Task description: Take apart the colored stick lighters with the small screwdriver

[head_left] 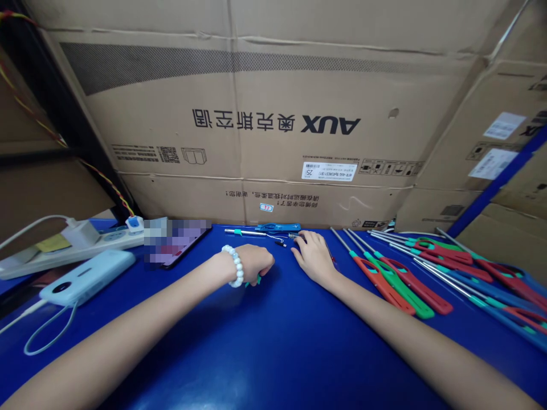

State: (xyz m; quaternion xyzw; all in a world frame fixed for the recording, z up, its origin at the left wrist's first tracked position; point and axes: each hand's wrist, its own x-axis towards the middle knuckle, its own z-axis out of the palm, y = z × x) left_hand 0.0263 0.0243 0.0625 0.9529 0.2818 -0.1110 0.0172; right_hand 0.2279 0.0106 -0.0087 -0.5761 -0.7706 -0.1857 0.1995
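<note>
A small green piece (258, 279) sits in the left hand (255, 262), fingers curled shut around it, seemingly for a secure hold. The right hand (314, 256) lies on the table (256, 353) by loose small parts (294, 235), fingers slightly apart; I cannot tell if they grip. Long lighters (391, 285) lie rightward, handles nearer the person, probably for easy reach.

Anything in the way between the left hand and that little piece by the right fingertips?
A small black part lies roughly between the left hand and the little piece by the right hand; nothing taller visibly stands there.
</note>
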